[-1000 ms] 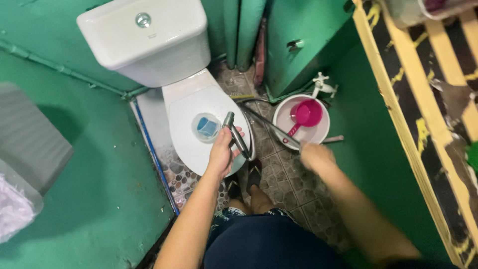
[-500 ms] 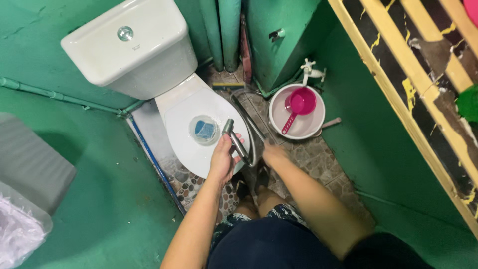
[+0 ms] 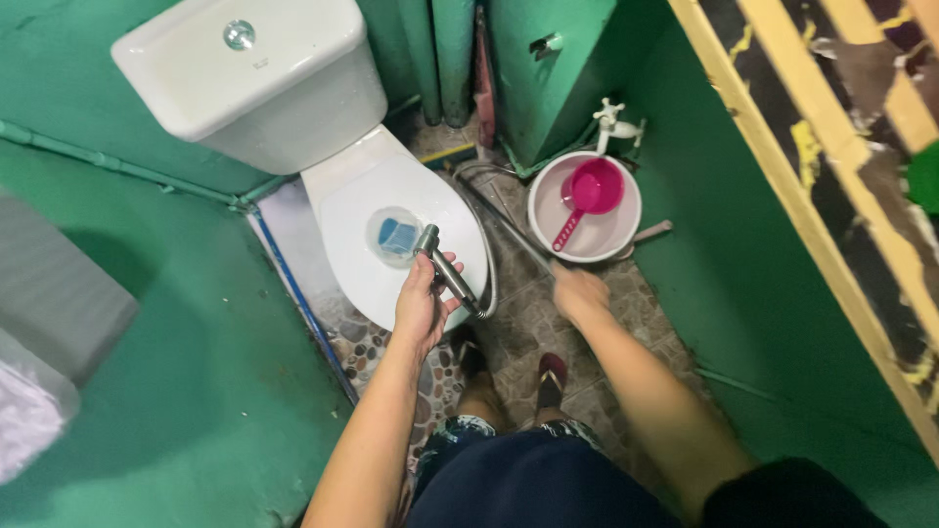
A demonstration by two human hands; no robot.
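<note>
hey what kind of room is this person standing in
A small bathroom, most likely: a white toilet with its tank, a wall tap over a basin, and green walls close around.

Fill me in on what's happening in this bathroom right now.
A person stands at a white toilet in a green-walled stall. Their left hand grips a metal spray nozzle, aimed at the bowl. The right hand holds its hose lower down, near a white bucket with a pink dipper in it, under a wall tap.
</note>
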